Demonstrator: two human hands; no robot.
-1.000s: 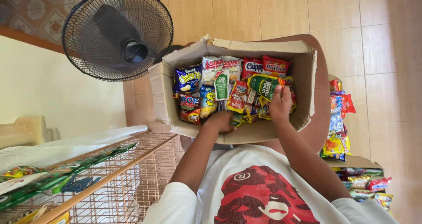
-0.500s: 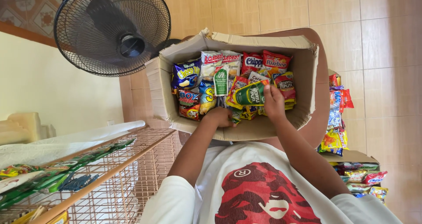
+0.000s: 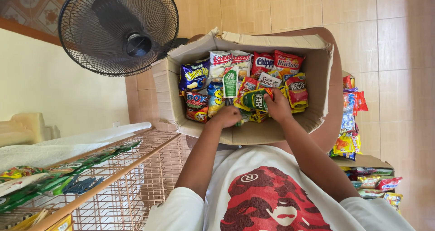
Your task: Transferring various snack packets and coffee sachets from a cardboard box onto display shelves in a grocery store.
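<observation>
An open cardboard box [image 3: 317, 108] full of several colourful snack packets rests in front of me. My right hand [image 3: 277, 106] grips a green snack packet [image 3: 254, 99] lying across the other packets in the middle of the box. My left hand [image 3: 226, 116] is curled closed low in the box, its fingers down among the packets by a blue packet [image 3: 215, 99]; what it holds is hidden. Red packets [image 3: 276, 63] stand along the far side.
A black standing fan [image 3: 120, 29] is at the box's upper left. A wire rack [image 3: 113, 181] with packets and a white cloth stands at lower left. More snack packets [image 3: 351, 122] and a second box [image 3: 367, 163] lie at the right on the tiled floor.
My right hand has pulled the green packet down and toward me across the packets. My left hand stays low in the box. The view has shifted slightly.
</observation>
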